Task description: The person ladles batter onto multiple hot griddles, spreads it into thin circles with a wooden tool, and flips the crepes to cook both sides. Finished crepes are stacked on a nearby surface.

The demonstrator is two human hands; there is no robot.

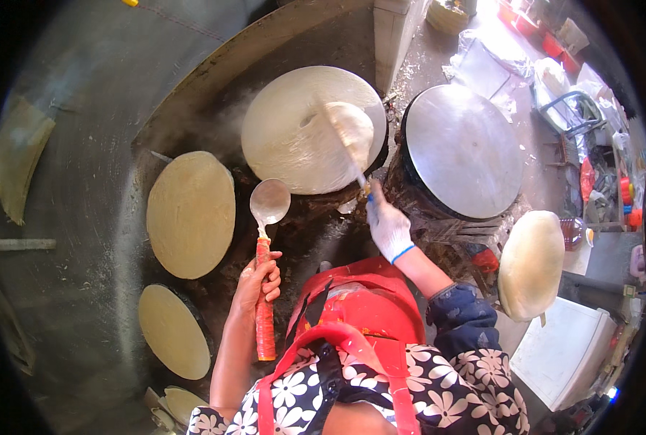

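My left hand [259, 281] is wrapped round the red-covered handle of a ladle [270, 201], whose round metal bowl points away from me. My right hand [390, 226], in a white glove with a blue cuff, grips a long, thin-handled batter spreader [343, 143]. Motion blurs the spreader's blade. It reaches over a wide pale sheet of batter [283, 138] on the round griddle ahead. A thicker, smoother pool of batter [353, 130] lies toward that sheet's right side. The ladle bowl hangs just short of this griddle, apart from it.
At right is a bare round griddle [464, 152]. Pale rounds cover two griddles on the left, one nearer [174, 331] and one farther [191, 214]. Another pale round [532, 264] stands beside a white box [562, 351]. A curved wall [207, 80] rises behind; steam drifts near it.
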